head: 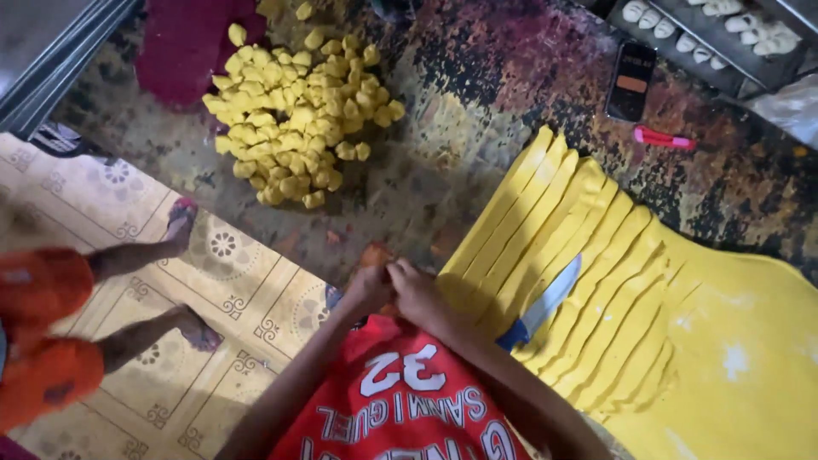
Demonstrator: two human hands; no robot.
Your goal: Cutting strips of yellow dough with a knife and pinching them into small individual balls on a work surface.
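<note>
Both hands, left [368, 290] and right [415, 292], meet at the dough's [682, 341] edge, grip unclear; knife [538, 305] rests on cut strips [545, 221], handy.

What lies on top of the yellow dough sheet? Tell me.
A blue-handled knife lies across the cut strips of the yellow dough sheet. The handle's end is hidden behind the right hand.

On the counter [477, 77], the knife [545, 302] lies on the dough strips [588, 255], the heap of dough pieces [294, 111] far left, the phone [631, 81] and pen [665, 139] behind.
</note>
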